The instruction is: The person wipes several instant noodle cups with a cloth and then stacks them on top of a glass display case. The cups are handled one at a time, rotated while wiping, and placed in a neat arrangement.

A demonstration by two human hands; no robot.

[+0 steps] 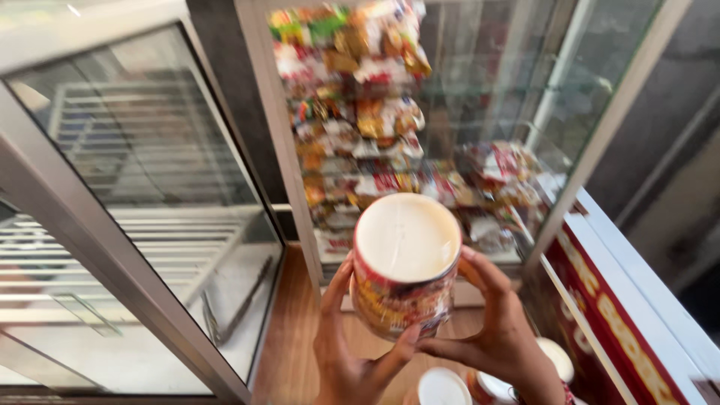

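A round cup-shaped food container with a white flat end and a red and yellow printed wrapper is held up in front of me, its white end toward the camera. My left hand cups it from below and the left. My right hand grips its right side, fingers along the rim and thumb underneath. Two more white-topped cups stand below my hands near the bottom edge, and a third shows behind my right wrist.
A glass display cabinet ahead holds stacks of colourful snack packets. On the left an open glass door with a metal frame shows empty wire shelves. A red and white counter edge runs at the right. Wooden floor lies below.
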